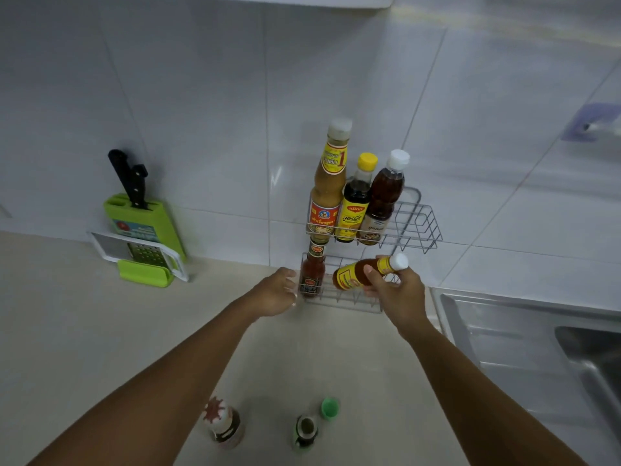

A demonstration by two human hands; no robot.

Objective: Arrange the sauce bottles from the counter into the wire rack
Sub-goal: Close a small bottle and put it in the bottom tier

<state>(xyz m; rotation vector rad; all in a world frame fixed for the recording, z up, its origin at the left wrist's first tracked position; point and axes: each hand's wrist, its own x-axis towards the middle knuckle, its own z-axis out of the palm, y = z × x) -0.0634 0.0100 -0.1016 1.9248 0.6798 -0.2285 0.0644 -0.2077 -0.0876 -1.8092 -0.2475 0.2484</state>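
At frame centre, the tall tan-sauce bottle with a yellow neck label (327, 183) shows a red "1"; other labels are unreadable.

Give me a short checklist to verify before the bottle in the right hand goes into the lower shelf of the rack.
1. Right hand grips the yellow-label bottle: ok.
2. Its white cap is on: ok.
3. Bottle upright: not ok, tilted.
4. Free space in the lower shelf beside the red sauce bottle: ok.
5. Left hand steadies the rack: cannot tell, contact unclear.
6. Counter cleared: not ok, dark bottle and green bottle remain.
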